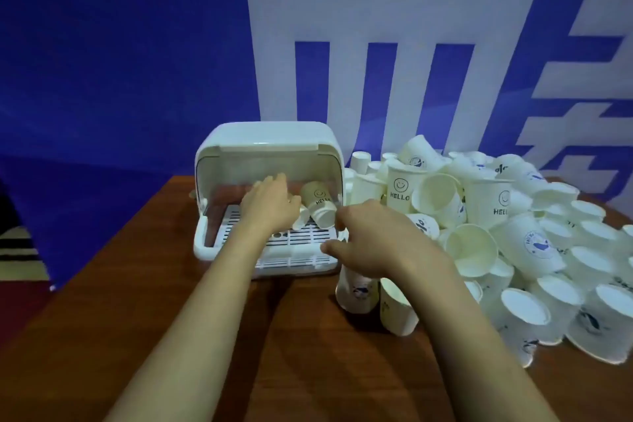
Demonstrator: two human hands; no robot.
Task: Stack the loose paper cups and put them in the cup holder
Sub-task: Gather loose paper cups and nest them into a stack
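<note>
The white cup holder (219, 236) stands on the table with its lid swung up and a slatted tray inside. My left hand (270, 204) reaches into it with fingers stretched forward, its thumb side touching a small white cup (299, 218) on the tray. A tilted "HELLO" cup (320, 204) lies next to that cup. My right hand (373, 240) hovers at the holder's front right corner, fingers loosely curled and holding nothing. Two cups (356, 291) stand under it on the table. A big pile of loose paper cups (513, 243) fills the right side.
The brown wooden table (171, 301) runs to a left edge near the holder. Behind stands a blue wall banner (137, 62) with large white characters. The cup pile spreads to the table's right edge and to the front right.
</note>
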